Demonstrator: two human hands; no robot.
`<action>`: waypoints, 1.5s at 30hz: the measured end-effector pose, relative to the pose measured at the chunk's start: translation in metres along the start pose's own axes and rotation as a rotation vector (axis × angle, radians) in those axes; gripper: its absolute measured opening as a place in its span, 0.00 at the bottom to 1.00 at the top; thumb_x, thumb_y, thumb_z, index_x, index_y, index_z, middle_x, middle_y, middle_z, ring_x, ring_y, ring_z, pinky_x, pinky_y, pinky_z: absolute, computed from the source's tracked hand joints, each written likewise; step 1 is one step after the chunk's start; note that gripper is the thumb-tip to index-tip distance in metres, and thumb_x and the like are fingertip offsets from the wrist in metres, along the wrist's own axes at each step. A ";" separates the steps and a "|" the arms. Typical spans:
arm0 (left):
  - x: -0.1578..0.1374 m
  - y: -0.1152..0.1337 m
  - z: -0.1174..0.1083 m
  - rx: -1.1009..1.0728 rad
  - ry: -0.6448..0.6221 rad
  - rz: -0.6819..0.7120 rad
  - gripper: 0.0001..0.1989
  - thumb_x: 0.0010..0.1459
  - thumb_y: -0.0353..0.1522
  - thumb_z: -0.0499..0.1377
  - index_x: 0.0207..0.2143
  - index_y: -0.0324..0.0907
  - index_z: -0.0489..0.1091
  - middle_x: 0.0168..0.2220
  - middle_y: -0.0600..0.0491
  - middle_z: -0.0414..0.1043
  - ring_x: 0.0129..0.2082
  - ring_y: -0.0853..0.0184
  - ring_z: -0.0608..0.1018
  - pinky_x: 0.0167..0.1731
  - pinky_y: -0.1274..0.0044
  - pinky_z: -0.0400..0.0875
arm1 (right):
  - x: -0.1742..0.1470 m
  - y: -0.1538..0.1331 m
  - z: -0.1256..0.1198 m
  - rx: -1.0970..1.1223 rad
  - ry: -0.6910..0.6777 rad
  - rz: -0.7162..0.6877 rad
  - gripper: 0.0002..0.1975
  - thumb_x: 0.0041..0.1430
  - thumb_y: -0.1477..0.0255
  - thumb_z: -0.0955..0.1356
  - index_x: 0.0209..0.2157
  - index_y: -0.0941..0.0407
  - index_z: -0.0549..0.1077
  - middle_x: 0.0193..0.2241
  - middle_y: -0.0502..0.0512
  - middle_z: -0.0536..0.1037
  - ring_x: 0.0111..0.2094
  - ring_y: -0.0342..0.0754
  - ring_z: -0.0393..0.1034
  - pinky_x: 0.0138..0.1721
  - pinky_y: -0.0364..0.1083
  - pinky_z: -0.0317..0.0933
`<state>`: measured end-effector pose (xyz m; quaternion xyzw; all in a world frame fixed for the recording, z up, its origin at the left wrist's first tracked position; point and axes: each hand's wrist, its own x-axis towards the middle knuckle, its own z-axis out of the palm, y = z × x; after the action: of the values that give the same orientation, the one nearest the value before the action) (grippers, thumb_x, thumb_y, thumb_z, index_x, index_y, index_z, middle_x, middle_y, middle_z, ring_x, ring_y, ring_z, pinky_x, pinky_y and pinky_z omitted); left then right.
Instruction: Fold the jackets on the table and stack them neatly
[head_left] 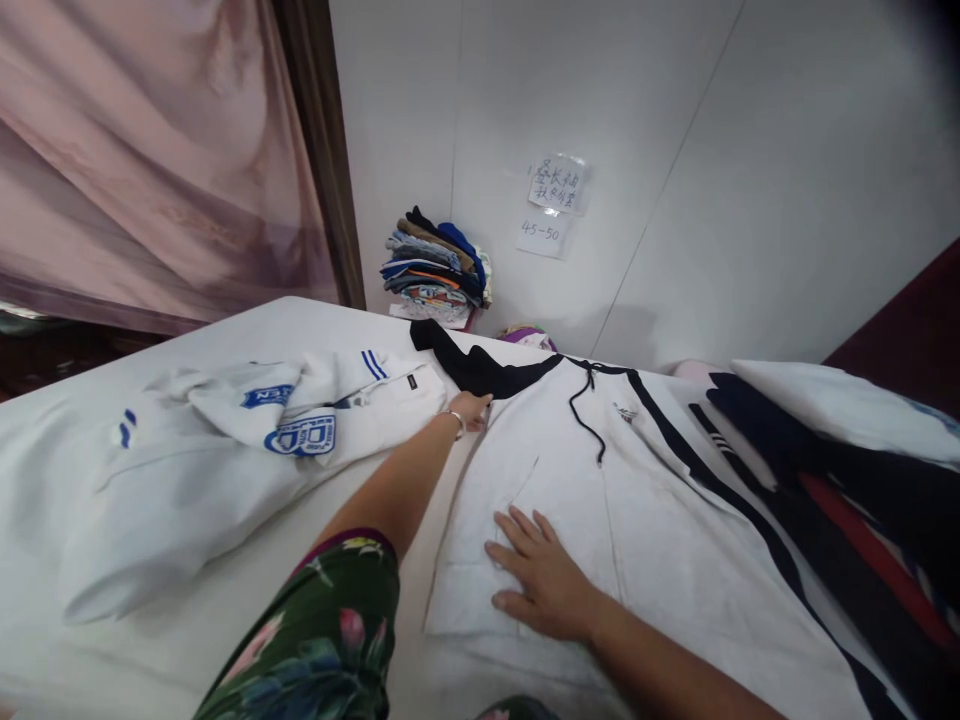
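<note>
A white jacket [555, 480] with black trim and a black drawstring lies spread on the white table, front side up. Its black sleeve [480, 372] stretches out to the upper left. My left hand [470, 410], with a bracelet at the wrist, is closed on the jacket's side edge just below that sleeve. Lower down, my right hand [536, 575] rests flat on the jacket's front, fingers spread and holding nothing. To the left of my left arm lies a crumpled white garment [225, 470] with blue lettering and blue stripes.
Folded clothes [435, 262] are stacked beyond the table's far edge. A pile of dark, red and white clothes [840, 470] crowds the right side. Handwritten paper signs [555, 190] hang on the wall, and a pink curtain [157, 150] hangs at the left.
</note>
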<state>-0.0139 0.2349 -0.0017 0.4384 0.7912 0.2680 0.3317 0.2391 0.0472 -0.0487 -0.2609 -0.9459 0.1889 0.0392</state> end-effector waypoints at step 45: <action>-0.074 -0.048 0.012 0.549 0.124 0.143 0.36 0.62 0.52 0.45 0.61 0.35 0.62 0.51 0.33 0.75 0.49 0.44 0.78 0.42 0.62 0.72 | -0.134 0.094 -0.042 0.259 0.763 0.431 0.18 0.63 0.63 0.65 0.52 0.48 0.77 0.55 0.57 0.77 0.58 0.55 0.70 0.60 0.57 0.60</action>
<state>-0.0005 0.1497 -0.0217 0.5492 0.8200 0.0925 0.1320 0.4068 0.0675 -0.0416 -0.4955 -0.7565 0.2000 0.3770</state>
